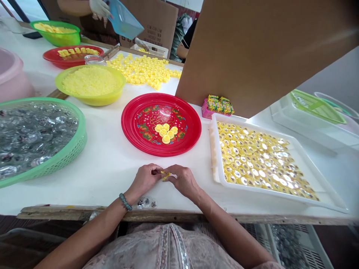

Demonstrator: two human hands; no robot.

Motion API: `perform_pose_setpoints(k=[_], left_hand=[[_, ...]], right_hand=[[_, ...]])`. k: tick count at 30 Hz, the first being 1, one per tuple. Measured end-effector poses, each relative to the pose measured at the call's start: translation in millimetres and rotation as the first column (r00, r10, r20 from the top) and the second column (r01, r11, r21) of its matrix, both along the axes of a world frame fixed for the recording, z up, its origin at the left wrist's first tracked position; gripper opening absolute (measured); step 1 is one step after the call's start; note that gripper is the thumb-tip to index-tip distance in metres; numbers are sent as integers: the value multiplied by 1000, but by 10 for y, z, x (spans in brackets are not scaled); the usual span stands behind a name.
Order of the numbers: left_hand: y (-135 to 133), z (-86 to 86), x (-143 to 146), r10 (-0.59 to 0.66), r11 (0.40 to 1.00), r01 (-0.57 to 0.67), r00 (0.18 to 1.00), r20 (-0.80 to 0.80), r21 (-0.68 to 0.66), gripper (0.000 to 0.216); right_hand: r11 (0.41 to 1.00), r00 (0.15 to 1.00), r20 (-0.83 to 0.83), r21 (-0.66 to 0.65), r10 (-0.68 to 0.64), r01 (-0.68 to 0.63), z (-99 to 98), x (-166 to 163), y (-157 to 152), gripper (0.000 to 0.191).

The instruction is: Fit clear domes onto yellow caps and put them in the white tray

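My left hand (145,178) and my right hand (183,180) meet over the near part of the table, fingertips pinched on a small yellow cup-like piece (165,175). Fingers cover most of that piece. Just beyond them lies a red patterned tray (130,125) with several round yellow pieces (166,139) near its middle. A few clear round covers (146,202) with dark marks rest beside my left wrist, close to the table edge. On the right, a white tray (217,164) holds rows of yellow pieces with shiny tops (252,157).
At left stands a green basket (81,129) of clear covers. Behind it are a yellow bowl (119,87) of yellow bits and loose yellow cups (146,71). A cardboard sheet (252,48) rises behind a pink box (206,112). Across the table, a gloved hand (100,8) holds a blue basin (125,20).
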State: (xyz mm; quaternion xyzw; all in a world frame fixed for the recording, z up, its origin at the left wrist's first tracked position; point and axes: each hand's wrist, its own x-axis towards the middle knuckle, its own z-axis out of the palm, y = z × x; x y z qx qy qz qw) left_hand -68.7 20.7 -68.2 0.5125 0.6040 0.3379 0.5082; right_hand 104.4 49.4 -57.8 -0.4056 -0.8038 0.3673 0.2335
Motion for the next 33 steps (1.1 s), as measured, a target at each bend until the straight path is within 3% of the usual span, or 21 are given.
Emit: perform_pose_setpoints(k=[5, 11, 14, 19, 26, 33], left_hand=[[-14, -62, 63, 100, 994, -97, 993, 67, -60, 20], [-10, -78, 80, 152, 972, -119, 976, 157, -200, 21], [-22, -47, 82, 180, 959, -117, 955, 234, -258, 25], [-52, -40, 89, 199, 965, -130, 927, 317, -227, 26], [-57, -91, 120, 198, 974, -155, 938, 284, -165, 21], [-18, -80, 126, 198, 970, -143, 934, 296, -198, 20]], right_hand=[[995, 996, 61, 73, 58, -62, 41, -17, 24, 20], [991, 994, 70, 97, 85, -92, 50, 1, 15, 19], [994, 999, 37, 107, 33, -37, 17, 13, -40, 20], [984, 999, 27, 175, -40, 34, -58, 14, -117, 15], [904, 964, 254, 389, 77, -175, -163, 102, -177, 24], [888, 939, 323, 389, 116, -244, -210, 129, -162, 24]])
